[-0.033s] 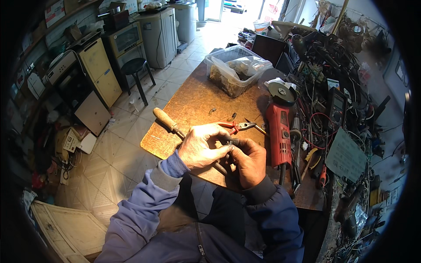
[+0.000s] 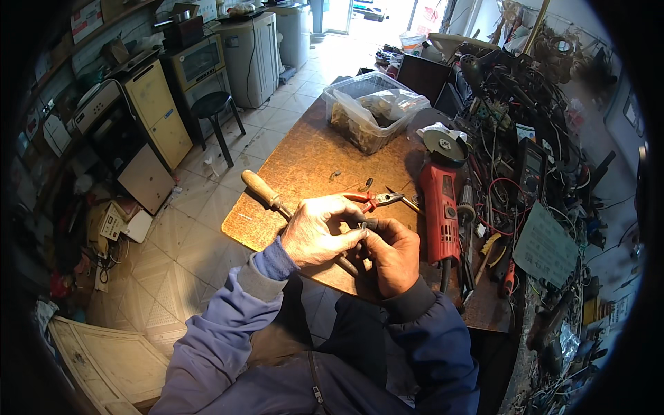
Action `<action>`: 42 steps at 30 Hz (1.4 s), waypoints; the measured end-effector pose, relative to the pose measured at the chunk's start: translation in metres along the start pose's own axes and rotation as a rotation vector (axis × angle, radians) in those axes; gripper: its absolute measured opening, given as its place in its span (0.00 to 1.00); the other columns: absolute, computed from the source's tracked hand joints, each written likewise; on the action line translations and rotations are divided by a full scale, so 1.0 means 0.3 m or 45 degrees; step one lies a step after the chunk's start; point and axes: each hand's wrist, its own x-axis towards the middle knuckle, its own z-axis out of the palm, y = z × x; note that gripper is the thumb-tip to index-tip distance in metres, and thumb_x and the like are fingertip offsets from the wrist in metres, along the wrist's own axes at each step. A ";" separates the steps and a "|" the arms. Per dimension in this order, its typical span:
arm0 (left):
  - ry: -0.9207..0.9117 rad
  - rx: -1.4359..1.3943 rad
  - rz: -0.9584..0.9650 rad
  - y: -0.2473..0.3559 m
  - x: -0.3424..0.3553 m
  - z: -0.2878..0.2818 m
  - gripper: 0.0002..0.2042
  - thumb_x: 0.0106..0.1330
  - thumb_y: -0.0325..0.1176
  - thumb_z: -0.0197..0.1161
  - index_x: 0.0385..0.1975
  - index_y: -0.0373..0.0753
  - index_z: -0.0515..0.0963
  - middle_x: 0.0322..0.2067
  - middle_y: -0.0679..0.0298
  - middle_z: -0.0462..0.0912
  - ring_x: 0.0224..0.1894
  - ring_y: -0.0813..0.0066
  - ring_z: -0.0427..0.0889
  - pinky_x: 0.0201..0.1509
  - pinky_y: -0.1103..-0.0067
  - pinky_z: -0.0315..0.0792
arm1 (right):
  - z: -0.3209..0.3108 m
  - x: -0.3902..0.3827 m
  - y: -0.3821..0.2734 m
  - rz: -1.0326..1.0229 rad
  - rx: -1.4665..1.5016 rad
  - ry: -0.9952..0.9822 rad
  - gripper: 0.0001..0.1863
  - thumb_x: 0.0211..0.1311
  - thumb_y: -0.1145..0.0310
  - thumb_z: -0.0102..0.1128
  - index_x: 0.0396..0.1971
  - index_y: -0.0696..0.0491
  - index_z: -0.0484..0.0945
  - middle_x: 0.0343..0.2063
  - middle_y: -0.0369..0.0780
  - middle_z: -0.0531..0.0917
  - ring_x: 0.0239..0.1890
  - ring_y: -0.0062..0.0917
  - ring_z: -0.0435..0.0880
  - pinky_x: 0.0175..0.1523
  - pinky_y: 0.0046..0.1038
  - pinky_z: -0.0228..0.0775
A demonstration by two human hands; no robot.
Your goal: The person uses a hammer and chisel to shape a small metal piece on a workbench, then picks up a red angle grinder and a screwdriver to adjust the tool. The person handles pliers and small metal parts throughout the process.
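Note:
Both of my hands meet over the near edge of the wooden workbench. My left hand and my right hand are closed, pinching a small dark piece between their fingertips. Fingers cover most of it, so its kind cannot be told. Beneath my left hand lies a tool with a wooden handle; its dark rod shows again below the palm. Just beyond the fingers rest red-handled pliers, partly hidden by my left hand. Small dark bits lie farther up the bench.
A red angle grinder lies right of my right hand. A clear plastic tub with bags stands at the far end. Tangled cables, a multimeter and tools crowd the right side. A black stool stands on the floor at left.

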 end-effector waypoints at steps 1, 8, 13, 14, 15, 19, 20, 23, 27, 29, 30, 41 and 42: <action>-0.004 -0.030 -0.022 -0.005 -0.001 -0.001 0.07 0.63 0.17 0.71 0.39 0.29 0.83 0.36 0.62 0.85 0.34 0.77 0.86 0.37 0.80 0.81 | -0.001 0.000 0.001 -0.005 -0.014 -0.004 0.08 0.72 0.78 0.62 0.47 0.65 0.81 0.36 0.40 0.87 0.33 0.19 0.84 0.39 0.21 0.77; 0.029 -0.050 -0.059 -0.019 -0.002 -0.008 0.07 0.65 0.20 0.70 0.41 0.29 0.83 0.37 0.63 0.86 0.37 0.79 0.85 0.42 0.80 0.81 | 0.008 -0.007 -0.018 -0.028 -0.076 0.012 0.10 0.72 0.78 0.62 0.48 0.67 0.81 0.37 0.41 0.88 0.35 0.19 0.85 0.41 0.23 0.80; 0.061 -0.111 -0.096 -0.003 -0.001 -0.001 0.08 0.65 0.20 0.70 0.43 0.29 0.84 0.39 0.63 0.87 0.39 0.79 0.85 0.45 0.80 0.81 | 0.015 -0.014 -0.033 0.074 0.035 0.043 0.11 0.72 0.78 0.63 0.50 0.67 0.81 0.37 0.42 0.89 0.34 0.19 0.85 0.40 0.22 0.79; 0.050 -0.087 -0.072 -0.005 0.000 -0.006 0.08 0.65 0.20 0.70 0.43 0.29 0.85 0.39 0.63 0.87 0.40 0.79 0.85 0.45 0.80 0.80 | 0.013 -0.014 -0.031 0.061 0.033 0.045 0.11 0.72 0.78 0.63 0.49 0.67 0.82 0.37 0.41 0.89 0.34 0.18 0.85 0.40 0.22 0.78; 0.039 -0.061 -0.049 -0.007 -0.001 -0.008 0.08 0.65 0.19 0.70 0.44 0.29 0.85 0.40 0.63 0.87 0.40 0.79 0.85 0.45 0.80 0.80 | 0.010 -0.013 -0.025 0.049 0.033 0.046 0.11 0.72 0.78 0.63 0.49 0.66 0.82 0.36 0.41 0.89 0.34 0.18 0.85 0.39 0.21 0.78; 0.087 -0.178 -0.012 -0.022 0.000 0.004 0.08 0.65 0.18 0.70 0.43 0.30 0.86 0.39 0.61 0.88 0.39 0.79 0.86 0.44 0.80 0.80 | -0.003 -0.012 -0.018 0.024 -0.056 0.070 0.09 0.71 0.76 0.65 0.46 0.65 0.83 0.33 0.40 0.89 0.32 0.17 0.84 0.36 0.20 0.75; 0.078 -0.076 0.099 -0.024 0.005 -0.001 0.08 0.65 0.18 0.70 0.43 0.30 0.87 0.38 0.61 0.88 0.39 0.79 0.86 0.43 0.80 0.80 | 0.002 -0.014 -0.023 0.036 -0.044 0.081 0.09 0.71 0.76 0.65 0.46 0.65 0.84 0.33 0.40 0.89 0.31 0.16 0.84 0.36 0.20 0.75; 0.065 0.077 0.153 -0.024 0.001 -0.015 0.08 0.64 0.17 0.69 0.42 0.29 0.87 0.43 0.54 0.89 0.48 0.69 0.88 0.49 0.77 0.82 | 0.013 -0.018 -0.034 0.046 -0.033 0.100 0.08 0.71 0.76 0.66 0.45 0.65 0.84 0.32 0.40 0.89 0.30 0.16 0.83 0.34 0.20 0.74; 0.082 0.112 0.004 -0.011 -0.003 -0.010 0.08 0.62 0.17 0.70 0.41 0.29 0.87 0.45 0.51 0.89 0.49 0.66 0.89 0.50 0.75 0.83 | 0.021 -0.017 -0.030 -0.034 -0.061 0.117 0.08 0.70 0.76 0.66 0.43 0.65 0.84 0.30 0.39 0.87 0.26 0.15 0.81 0.28 0.18 0.72; 0.069 0.029 -0.046 -0.012 -0.005 -0.009 0.08 0.62 0.18 0.70 0.40 0.29 0.87 0.45 0.51 0.89 0.48 0.68 0.89 0.49 0.76 0.83 | 0.023 -0.019 -0.031 -0.067 -0.074 0.115 0.08 0.70 0.76 0.67 0.43 0.65 0.84 0.29 0.38 0.86 0.26 0.14 0.80 0.26 0.18 0.71; 0.063 -0.012 -0.071 -0.011 -0.005 -0.008 0.07 0.62 0.18 0.71 0.40 0.30 0.86 0.45 0.52 0.89 0.47 0.69 0.89 0.49 0.76 0.83 | 0.018 -0.019 -0.032 -0.074 -0.090 0.105 0.08 0.70 0.77 0.67 0.43 0.65 0.84 0.30 0.37 0.86 0.26 0.14 0.80 0.26 0.17 0.70; 0.105 0.030 0.092 -0.019 -0.001 -0.001 0.05 0.65 0.18 0.71 0.38 0.30 0.86 0.35 0.65 0.87 0.36 0.82 0.85 0.39 0.83 0.79 | 0.006 -0.015 -0.009 -0.176 -0.148 0.089 0.10 0.68 0.80 0.67 0.47 0.65 0.86 0.37 0.41 0.90 0.38 0.19 0.88 0.44 0.21 0.81; 0.085 0.072 0.152 -0.023 0.000 -0.005 0.05 0.65 0.18 0.71 0.39 0.30 0.86 0.35 0.65 0.87 0.36 0.82 0.85 0.40 0.83 0.79 | 0.001 -0.011 -0.001 -0.231 -0.200 0.083 0.10 0.68 0.81 0.67 0.47 0.65 0.86 0.37 0.41 0.90 0.38 0.20 0.88 0.44 0.22 0.81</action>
